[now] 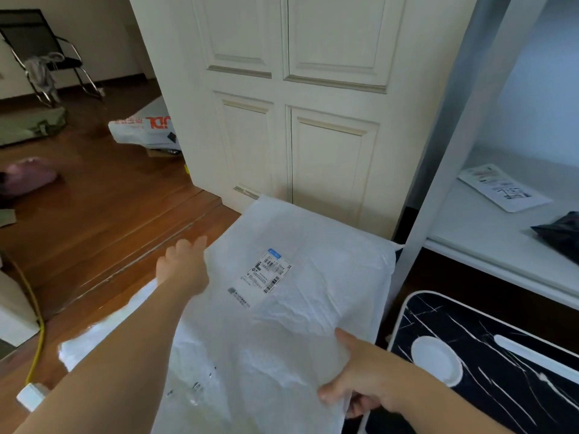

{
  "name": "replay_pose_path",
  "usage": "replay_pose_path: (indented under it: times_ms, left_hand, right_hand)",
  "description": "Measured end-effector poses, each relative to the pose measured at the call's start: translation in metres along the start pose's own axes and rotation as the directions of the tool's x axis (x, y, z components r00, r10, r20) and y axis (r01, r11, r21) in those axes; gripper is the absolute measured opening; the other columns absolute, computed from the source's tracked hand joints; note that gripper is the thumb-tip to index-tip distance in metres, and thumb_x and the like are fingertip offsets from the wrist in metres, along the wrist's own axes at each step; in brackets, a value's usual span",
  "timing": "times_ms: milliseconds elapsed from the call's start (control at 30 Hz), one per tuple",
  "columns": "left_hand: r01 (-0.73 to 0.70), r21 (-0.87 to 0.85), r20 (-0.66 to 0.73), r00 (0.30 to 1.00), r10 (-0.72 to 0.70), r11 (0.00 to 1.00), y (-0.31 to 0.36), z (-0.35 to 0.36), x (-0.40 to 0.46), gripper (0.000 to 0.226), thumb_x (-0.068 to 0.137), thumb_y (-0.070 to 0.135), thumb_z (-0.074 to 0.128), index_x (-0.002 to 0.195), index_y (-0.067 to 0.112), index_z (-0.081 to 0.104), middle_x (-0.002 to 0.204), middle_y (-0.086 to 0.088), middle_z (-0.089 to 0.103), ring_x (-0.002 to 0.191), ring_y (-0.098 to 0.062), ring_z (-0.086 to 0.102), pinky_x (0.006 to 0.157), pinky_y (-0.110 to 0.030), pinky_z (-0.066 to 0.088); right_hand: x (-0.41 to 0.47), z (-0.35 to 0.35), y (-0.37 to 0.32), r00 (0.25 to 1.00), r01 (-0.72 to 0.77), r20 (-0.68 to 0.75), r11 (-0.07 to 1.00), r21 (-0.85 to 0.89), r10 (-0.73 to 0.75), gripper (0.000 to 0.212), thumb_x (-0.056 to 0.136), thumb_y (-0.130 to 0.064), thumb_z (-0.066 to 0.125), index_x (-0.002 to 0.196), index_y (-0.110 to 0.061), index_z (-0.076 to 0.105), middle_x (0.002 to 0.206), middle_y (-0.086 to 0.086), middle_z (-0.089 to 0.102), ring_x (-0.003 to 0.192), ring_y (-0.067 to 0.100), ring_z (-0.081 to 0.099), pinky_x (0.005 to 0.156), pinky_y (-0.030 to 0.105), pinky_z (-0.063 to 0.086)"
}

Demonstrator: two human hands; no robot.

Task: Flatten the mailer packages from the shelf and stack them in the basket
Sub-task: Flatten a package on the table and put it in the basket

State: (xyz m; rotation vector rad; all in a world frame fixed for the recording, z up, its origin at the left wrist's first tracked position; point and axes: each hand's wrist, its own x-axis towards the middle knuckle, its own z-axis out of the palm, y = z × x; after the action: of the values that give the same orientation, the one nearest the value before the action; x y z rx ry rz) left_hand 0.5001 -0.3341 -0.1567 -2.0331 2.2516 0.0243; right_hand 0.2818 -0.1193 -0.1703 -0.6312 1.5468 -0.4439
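A: Where is the white mailer (282, 308)?
B: It lies wide and crinkled in front of the cream panelled door (291, 98), its printed label (268, 270) facing up. What carries it cannot be seen.
A: And the hands?
B: The right hand (360, 380) pinches the mailer's near right edge, thumb on top and fingers curled beneath. The left hand (185, 264) rests at the mailer's left edge with fingers straight and spread.
A: Anything else near the mailer?
B: To its right stands a white shelf (488, 233) carrying a flat white package (501, 189) and a dark bag (560, 236). Below that shelf, right of the mailer, sits a black marbled surface (501, 371). Left of the mailer, another white package (147, 126) lies on the wooden floor (94, 214).
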Motion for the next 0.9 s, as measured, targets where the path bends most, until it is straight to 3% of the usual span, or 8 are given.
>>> replay_pose_path:
  times_ms: [100, 267, 400, 467, 500, 600, 700, 900]
  left_hand:
    - [-0.163, 0.073, 0.137, 0.979, 0.152, 0.984, 0.003, 0.040, -0.014, 0.072, 0.093, 0.059, 0.040, 0.151, 0.040, 0.000, 0.161, -0.007, -0.009, 0.147, -0.034, 0.003, 0.116, -0.055, 0.010]
    - [-0.220, -0.026, 0.241, 0.945, 0.220, 0.975, 0.031, 0.097, -0.046, 0.076, 0.081, 0.080, 0.006, 0.143, 0.047, -0.020, 0.152, 0.006, -0.034, 0.142, -0.026, -0.028, 0.107, -0.065, -0.017]
    - [-0.234, -0.056, 0.227, 0.944, 0.241, 0.970, 0.042, 0.112, -0.058, 0.081, 0.058, 0.085, -0.016, 0.129, 0.049, -0.033, 0.146, 0.010, -0.040, 0.142, -0.021, -0.030, 0.105, -0.066, -0.019]
    - [-0.245, -0.047, 0.203, 0.947, 0.249, 0.968, 0.044, 0.119, -0.058, 0.080, 0.060, 0.085, -0.016, 0.130, 0.049, -0.034, 0.148, 0.009, -0.040, 0.141, -0.020, -0.031, 0.105, -0.065, -0.019]
    - [-0.248, -0.042, 0.188, 0.949, 0.252, 0.968, 0.044, 0.124, -0.057, 0.080, 0.062, 0.084, -0.016, 0.131, 0.048, -0.034, 0.148, 0.009, -0.039, 0.141, -0.020, -0.031, 0.105, -0.065, -0.018]
    - [-0.255, -0.032, 0.150, 0.955, 0.257, 0.966, 0.046, 0.137, -0.053, 0.080, 0.064, 0.083, -0.018, 0.133, 0.046, -0.035, 0.150, 0.008, -0.038, 0.140, -0.021, -0.032, 0.105, -0.065, -0.020]
    - [-0.256, -0.006, 0.139, 0.957, 0.254, 0.967, 0.048, 0.153, -0.046, 0.078, 0.067, 0.082, -0.018, 0.134, 0.045, -0.036, 0.150, 0.007, -0.038, 0.140, -0.022, -0.033, 0.103, -0.065, -0.022]
    - [-0.267, 0.027, 0.207, 0.944, 0.256, 0.963, 0.034, 0.187, -0.043, 0.084, 0.068, 0.090, -0.007, 0.135, 0.047, -0.034, 0.146, 0.004, -0.044, 0.137, -0.023, -0.038, 0.097, -0.068, -0.028]
  right_hand:
    - [0.006, 0.013, -0.003, 0.998, -0.052, -0.029, 0.979, -0.197, 0.048, 0.102, 0.069, 0.011, 0.076, 0.148, -0.023, 0.021, 0.123, 0.006, 0.046, 0.097, 0.030, 0.061, 0.079, 0.048, 0.058]
    - [0.011, 0.032, -0.008, 0.985, -0.137, -0.170, 0.758, -0.638, 0.035, 0.119, 0.082, -0.023, 0.075, 0.146, -0.001, -0.022, 0.139, 0.012, 0.039, 0.105, 0.024, 0.062, 0.091, 0.035, 0.054]
    - [0.004, 0.028, -0.026, 0.978, -0.136, -0.179, 0.315, -0.939, -0.111, 0.068, 0.085, -0.051, 0.064, 0.128, -0.003, 0.043, 0.110, 0.003, 0.055, 0.101, 0.021, 0.057, 0.085, 0.032, 0.049]
    - [0.007, 0.019, -0.040, 0.888, -0.114, -0.196, 0.214, -0.970, -0.415, 0.038, 0.091, -0.049, 0.056, 0.102, -0.013, 0.049, 0.090, -0.001, 0.050, 0.090, 0.020, 0.055, 0.074, 0.030, 0.043]
    - [0.015, 0.011, -0.046, 0.799, -0.106, -0.201, 0.196, -0.975, -0.567, 0.041, 0.093, -0.052, 0.051, 0.112, -0.016, 0.048, 0.095, 0.000, 0.050, 0.095, 0.022, 0.055, 0.075, 0.032, 0.041]
    - [0.050, -0.022, -0.056, 0.641, -0.165, -0.243, 0.178, -0.970, -0.728, 0.090, 0.085, -0.075, 0.035, 0.153, -0.030, -0.003, 0.154, 0.017, 0.017, 0.141, 0.036, 0.017, 0.110, 0.050, 0.018]
    - [0.087, -0.042, -0.049, 0.735, -0.224, -0.276, 0.162, -0.961, -0.620, 0.102, 0.071, -0.090, 0.025, 0.138, -0.040, -0.034, 0.146, 0.017, -0.043, 0.133, 0.041, -0.041, 0.108, 0.065, -0.017]
    - [0.137, -0.032, -0.015, 0.913, -0.250, -0.244, 0.024, -0.968, -0.328, 0.112, 0.065, -0.091, 0.039, 0.146, -0.043, -0.020, 0.150, 0.018, -0.037, 0.137, 0.045, -0.031, 0.103, 0.070, -0.014]
